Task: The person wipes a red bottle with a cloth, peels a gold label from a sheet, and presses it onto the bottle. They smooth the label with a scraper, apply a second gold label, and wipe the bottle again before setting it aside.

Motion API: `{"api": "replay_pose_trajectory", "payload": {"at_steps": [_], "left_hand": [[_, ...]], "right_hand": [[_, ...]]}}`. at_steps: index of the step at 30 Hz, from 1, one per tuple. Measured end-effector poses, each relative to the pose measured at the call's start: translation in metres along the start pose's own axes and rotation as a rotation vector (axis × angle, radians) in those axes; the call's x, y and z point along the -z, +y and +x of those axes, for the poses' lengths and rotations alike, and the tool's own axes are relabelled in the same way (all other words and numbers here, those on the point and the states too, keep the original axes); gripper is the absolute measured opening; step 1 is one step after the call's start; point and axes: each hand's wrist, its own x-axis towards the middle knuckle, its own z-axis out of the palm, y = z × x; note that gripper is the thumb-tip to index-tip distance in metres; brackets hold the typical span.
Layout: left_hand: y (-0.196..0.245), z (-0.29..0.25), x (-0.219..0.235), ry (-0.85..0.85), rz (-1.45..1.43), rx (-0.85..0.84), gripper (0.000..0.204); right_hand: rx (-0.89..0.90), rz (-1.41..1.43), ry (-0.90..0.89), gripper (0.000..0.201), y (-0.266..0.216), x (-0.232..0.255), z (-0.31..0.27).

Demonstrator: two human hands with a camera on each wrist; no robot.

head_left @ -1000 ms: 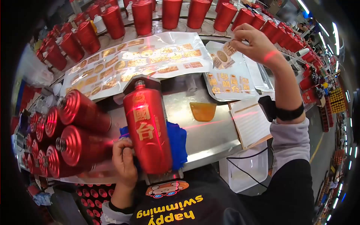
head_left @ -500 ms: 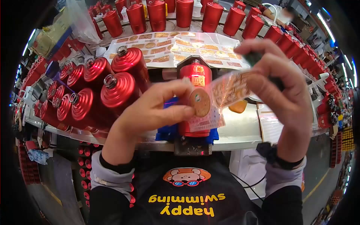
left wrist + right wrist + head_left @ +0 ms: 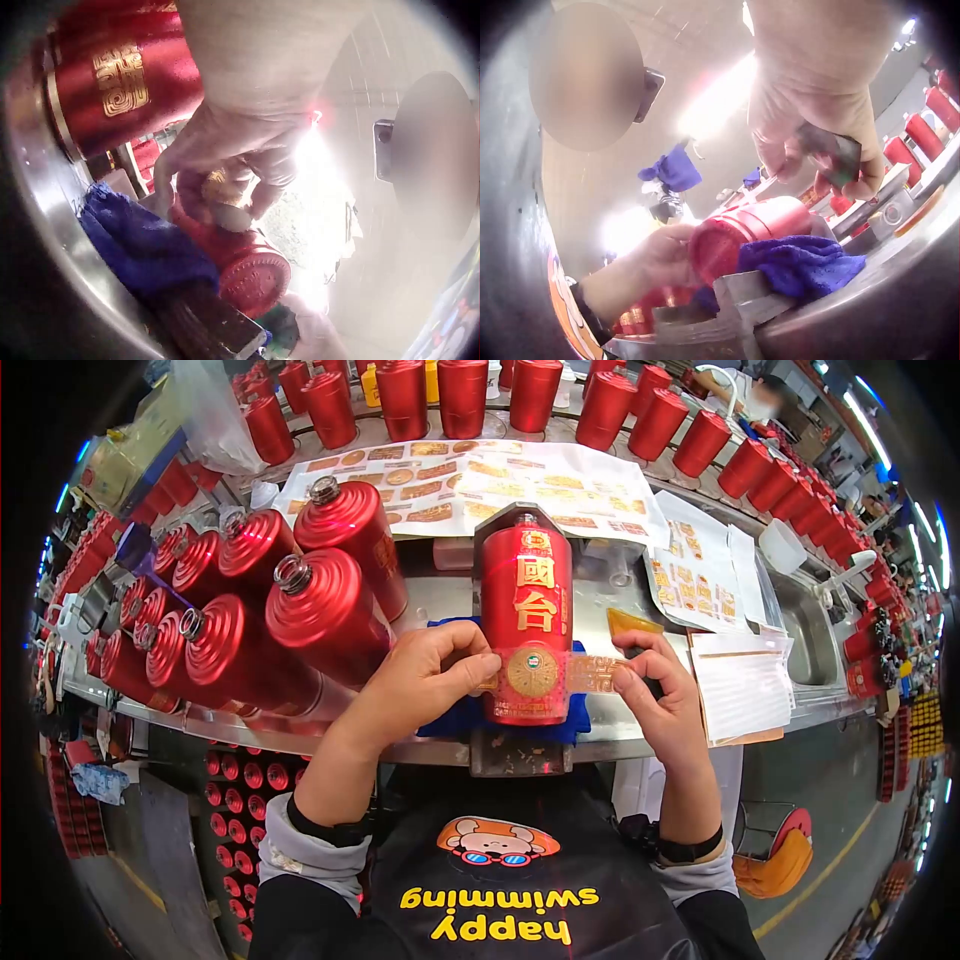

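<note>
In the head view a red bottle [image 3: 541, 575] with gold characters lies on a holder over a blue cloth [image 3: 455, 710]. A clear strip with a round gold emblem [image 3: 533, 671] stretches across its lower part. My left hand [image 3: 432, 670] pinches the strip's left end, and my right hand [image 3: 660, 695] pinches the right end. A dark green object [image 3: 838, 154] is tucked in my right hand in the right wrist view. The left wrist view shows my left fingers [image 3: 244, 176] close against the bottle's side, above its base [image 3: 259, 281].
Red bottles [image 3: 325, 605] crowd the left of the table. Gold sticker sheets [image 3: 440, 485] lie behind the holder, with more sheets [image 3: 693, 575] at the right. A yellow scraper [image 3: 632, 623], papers [image 3: 742, 685] and a sink [image 3: 812, 645] are on the right. Bottles line the back conveyor.
The strip, held at an angle above the bottle half a second ago, now lies level across its lower front. Both hands have come down, the right one from the sticker sheets a second ago.
</note>
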Motion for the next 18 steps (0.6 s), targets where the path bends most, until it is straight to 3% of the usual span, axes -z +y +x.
{"api": "replay_pose_trajectory", "payload": {"at_steps": [18], "left_hand": [[-0.005,0.003,-0.002,0.036,-0.024,0.016,0.023]], "right_hand": [[-0.024,0.029,-0.014,0.014,0.013,-0.006,0.003]]}}
